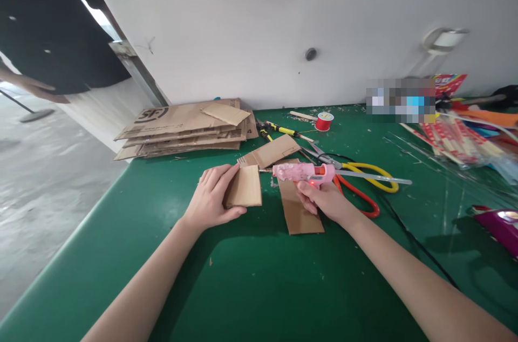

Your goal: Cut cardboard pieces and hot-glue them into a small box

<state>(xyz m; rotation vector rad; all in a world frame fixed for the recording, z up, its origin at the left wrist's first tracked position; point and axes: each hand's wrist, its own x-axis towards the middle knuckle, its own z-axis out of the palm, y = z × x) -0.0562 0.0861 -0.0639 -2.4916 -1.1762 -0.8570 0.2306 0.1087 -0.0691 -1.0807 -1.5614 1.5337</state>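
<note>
My left hand (214,193) grips a small square cardboard piece (246,186) by its left side, just above the green table. My right hand (319,200) is wrapped round the handle of a pink glue gun (298,172), whose nozzle points left, close to the upper right edge of the cardboard square. A clear glue stick (376,176) sticks out of the gun's back. Under the gun lies a flat cardboard strip (298,212), and another cardboard piece (273,151) rests behind the square.
Stacked cardboard (182,122) stands at the back left. Scissors with red and yellow handles (390,186), pliers (279,129) and a red spool (324,122) lie behind. Packaged sticks (453,139) and a purple object (499,228) are right. A person (52,24) stands beyond the table, left.
</note>
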